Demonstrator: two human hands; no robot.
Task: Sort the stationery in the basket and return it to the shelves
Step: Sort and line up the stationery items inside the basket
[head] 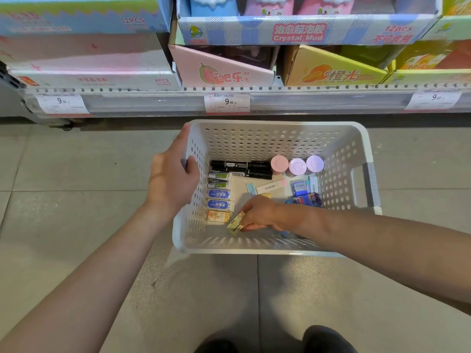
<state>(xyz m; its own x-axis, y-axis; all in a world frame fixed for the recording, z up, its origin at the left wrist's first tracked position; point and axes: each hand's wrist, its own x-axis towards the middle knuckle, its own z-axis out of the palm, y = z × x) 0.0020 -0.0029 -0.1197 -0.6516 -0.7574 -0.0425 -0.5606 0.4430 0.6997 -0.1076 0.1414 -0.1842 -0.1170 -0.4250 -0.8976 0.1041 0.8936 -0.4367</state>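
Dark shoe tips (326, 338) are seen at the bottom edge, on the grey tiled floor (63, 200), nearest the camera. Further up, the white perforated plastic basket (254, 248) is steadied by the left hand (170, 179): its thumb is hooked inside the left wall and its fingers (184, 135) are wrapped over the outside of the rim, probably so that the basket is kept from sliding while it is searched.

Just right of that thumb, a tidy column of small wrapped erasers, green-and-white, then blue, then orange (219, 197), is lined along the wall, which suggests like items are being grouped. Beyond them two black marker pens (242, 168) lie against the far wall.

Near the front wall, a small yellow packaged eraser (235, 222) is pinched between the curled fingers (252, 226) of the right hand (262, 212), tilted, its lower end close to the basket floor; whether it is touching cannot be told. Past the knuckles, a loose jumble of flat barcoded packets (270, 186) and blue packets (303, 192) remains unsorted, with three pastel round-lidded jars (297, 166) beyond.

Above, the shelf rail with price tags (226, 103) is faced; nothing appears to have been returned there yet.
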